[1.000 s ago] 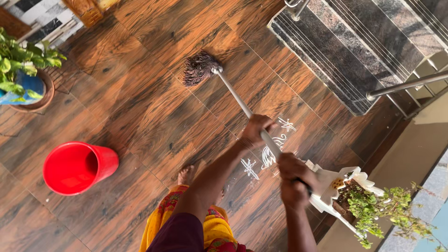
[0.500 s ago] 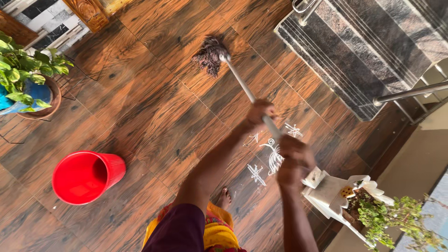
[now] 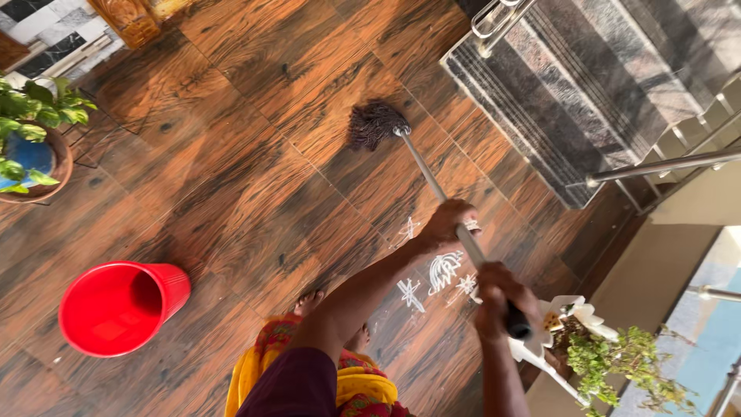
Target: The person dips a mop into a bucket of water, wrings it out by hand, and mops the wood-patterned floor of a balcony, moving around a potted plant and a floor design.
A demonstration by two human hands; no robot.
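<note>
While both hands, left (image 3: 446,224) and right (image 3: 500,300), grip its handle, the mop (image 3: 432,181) slants away, head up-left on the floor (image 3: 231,170).

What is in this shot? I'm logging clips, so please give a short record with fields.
Setting: wood-pattern tiled floor beside dark stone steps
Left hand: gripping the mop handle midway
Right hand: gripping the handle's upper end
Mop head: dark strands, on the floor
Bucket: red, standing at the left
Floor marks: white chalk drawings near the hands
Plants: potted plant far left; white planter lower right
</note>
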